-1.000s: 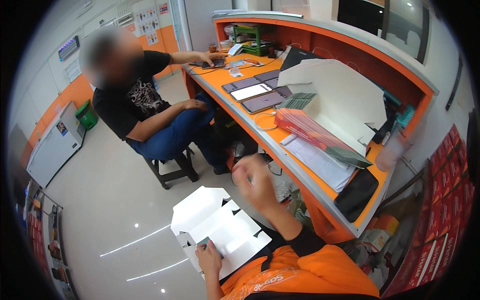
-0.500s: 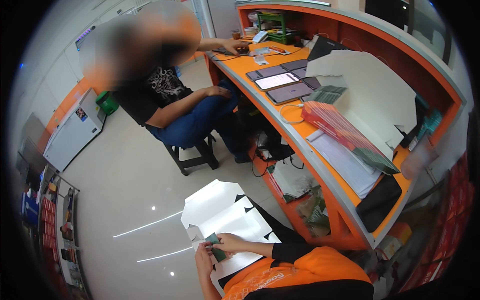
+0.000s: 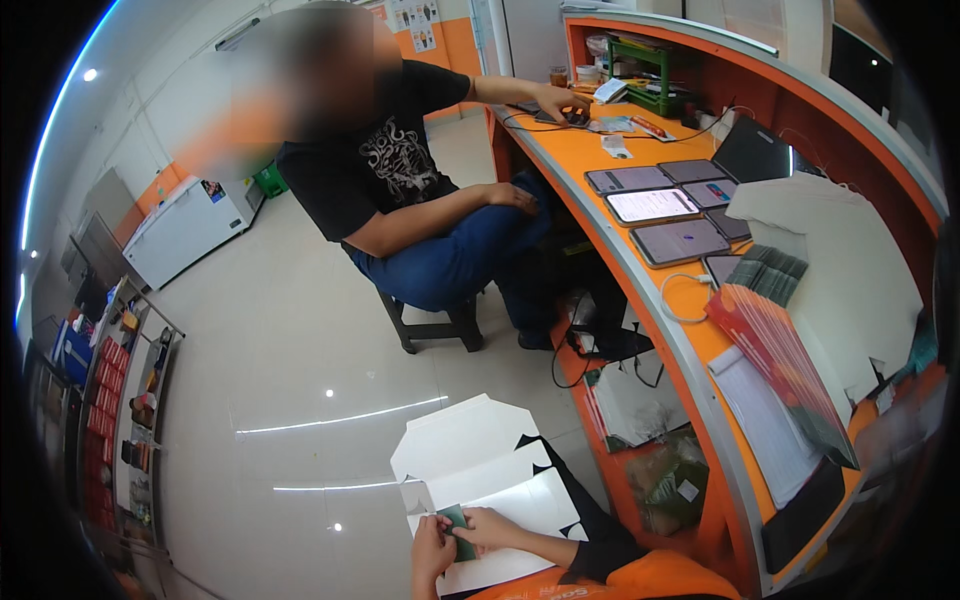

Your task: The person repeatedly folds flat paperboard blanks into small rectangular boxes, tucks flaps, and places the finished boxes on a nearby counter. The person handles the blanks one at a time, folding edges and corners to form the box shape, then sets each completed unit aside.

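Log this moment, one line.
left hand: holding flat green piece | right hand: same piece | white cardboard: beneath hands | co-worker: seated

Glossy pale tiled floor (image 3: 250,360), orange-topped desk (image 3: 565,160), white chest freezer (image 3: 190,235), white-and-orange wall (image 3: 456,48), black stool (image 3: 437,328)

Dark green card (image 3: 464,549), plain white cardboard sheet (image 3: 475,445), orange desktop (image 3: 566,152), red pale-striped carton (image 3: 772,345)

Phones (image 3: 680,242) on an orange desk (image 3: 562,158), white freezer (image 3: 188,238), black stool (image 3: 440,329).
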Demonstrator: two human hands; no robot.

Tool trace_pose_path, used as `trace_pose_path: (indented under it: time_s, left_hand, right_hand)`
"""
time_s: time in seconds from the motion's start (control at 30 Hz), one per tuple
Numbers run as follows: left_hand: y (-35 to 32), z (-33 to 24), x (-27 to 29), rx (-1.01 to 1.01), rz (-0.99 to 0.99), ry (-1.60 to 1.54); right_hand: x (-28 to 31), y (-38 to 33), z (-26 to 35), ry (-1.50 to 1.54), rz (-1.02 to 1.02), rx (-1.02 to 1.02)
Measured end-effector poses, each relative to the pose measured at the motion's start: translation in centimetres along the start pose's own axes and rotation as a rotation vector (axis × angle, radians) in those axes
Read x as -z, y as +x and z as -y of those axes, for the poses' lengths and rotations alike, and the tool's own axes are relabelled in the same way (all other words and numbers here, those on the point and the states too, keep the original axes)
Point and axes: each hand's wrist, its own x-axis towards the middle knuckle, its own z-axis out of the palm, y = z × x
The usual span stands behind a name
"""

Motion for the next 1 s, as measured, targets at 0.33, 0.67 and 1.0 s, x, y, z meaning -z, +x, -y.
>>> trace_pose_path:
  time_s: [0.33,0.67,1.0]
  left_hand:
    - [1.4,2.7,-0.1,-0.033,0.106,-0.157]
    - [0.5,-0.3,1.2,-0.106,-0.029,-0.162]
    - [-1.4,4.6,-1.4,0.198,-0.376,-0.234]
  right_hand:
    - [0.1,0.7,-0.1,0.012,0.005,-0.019]
    - [-0.3,0.8,-0.8,-0.014,-0.019,-0.012]
    - [0.4,0.4,-1.3,0.020,0.120,0.024]
